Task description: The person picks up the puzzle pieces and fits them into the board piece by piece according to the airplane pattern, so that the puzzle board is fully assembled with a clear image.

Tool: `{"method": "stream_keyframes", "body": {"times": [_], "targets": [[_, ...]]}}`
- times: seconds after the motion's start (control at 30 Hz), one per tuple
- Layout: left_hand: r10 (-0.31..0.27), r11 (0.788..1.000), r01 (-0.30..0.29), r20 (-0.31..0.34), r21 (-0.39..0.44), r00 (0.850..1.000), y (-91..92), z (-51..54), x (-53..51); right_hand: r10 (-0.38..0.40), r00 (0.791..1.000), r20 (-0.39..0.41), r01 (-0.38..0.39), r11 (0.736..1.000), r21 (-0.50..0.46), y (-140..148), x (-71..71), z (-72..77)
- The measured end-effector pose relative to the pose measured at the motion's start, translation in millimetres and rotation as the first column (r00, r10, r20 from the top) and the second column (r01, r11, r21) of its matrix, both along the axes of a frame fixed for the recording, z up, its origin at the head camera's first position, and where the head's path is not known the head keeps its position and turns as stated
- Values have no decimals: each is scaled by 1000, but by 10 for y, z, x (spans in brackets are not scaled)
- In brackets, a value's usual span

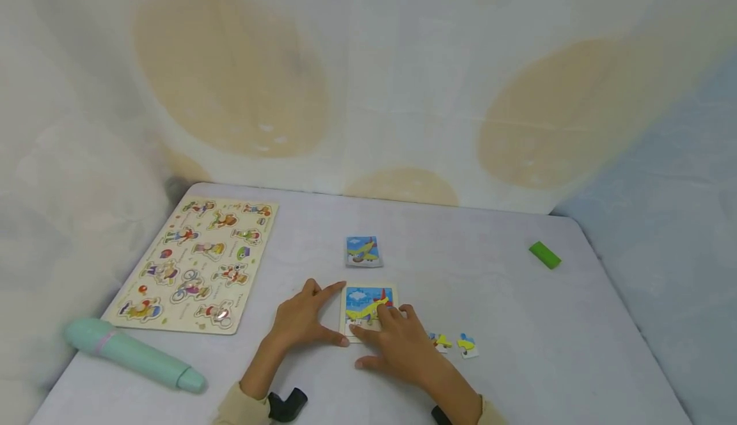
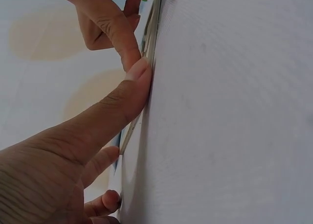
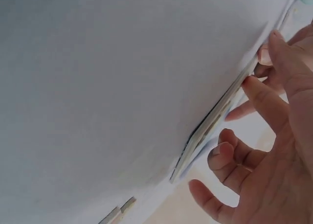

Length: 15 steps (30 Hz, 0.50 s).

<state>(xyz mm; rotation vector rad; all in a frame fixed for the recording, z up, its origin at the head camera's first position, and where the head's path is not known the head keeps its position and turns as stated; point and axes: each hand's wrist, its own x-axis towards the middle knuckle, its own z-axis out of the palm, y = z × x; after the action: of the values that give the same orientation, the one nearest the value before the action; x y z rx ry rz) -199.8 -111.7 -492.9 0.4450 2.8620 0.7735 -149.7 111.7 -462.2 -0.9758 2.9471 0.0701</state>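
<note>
A small framed jigsaw puzzle (image 1: 358,298) with a yellow airplane on blue sky lies mid-table in the head view. My left hand (image 1: 301,320) spreads along its left side, index fingertip by the upper corner and thumb by the lower one. On the puzzle's lower left part presses the index finger of my right hand (image 1: 405,347), its other fingers bent above the picture. Loose puzzle pieces (image 1: 467,345) lie just right of that hand, partly hidden by it. The left wrist view shows the left thumb (image 2: 115,100) touching the board's edge; the right wrist view has the right index (image 3: 264,99) on it.
Behind the puzzle lies a small airplane picture card (image 1: 363,251). A large wooden puzzle board (image 1: 198,265) with several figures is at left, a mint-green tapered device (image 1: 135,356) in front of it. A green block (image 1: 544,255) sits far right.
</note>
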Motion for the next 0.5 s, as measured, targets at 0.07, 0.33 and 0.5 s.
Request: {"method": "stream_keyframes", "body": {"times": [0.07,0.33,0.5], "targets": [[3,1000,-3,1,0,1000,-7,-2,1,-9,999,35,10,1000,-23,-4,-6,0],[0,1000,0,6,-6,1000,-5,-24,-7,-55,996,69,61,995,-83,49,15,20],[4,1000,-4,1,-10,1000,5,-21,-4,-114,993,-9,111,980,-163,194,35,47]]}}
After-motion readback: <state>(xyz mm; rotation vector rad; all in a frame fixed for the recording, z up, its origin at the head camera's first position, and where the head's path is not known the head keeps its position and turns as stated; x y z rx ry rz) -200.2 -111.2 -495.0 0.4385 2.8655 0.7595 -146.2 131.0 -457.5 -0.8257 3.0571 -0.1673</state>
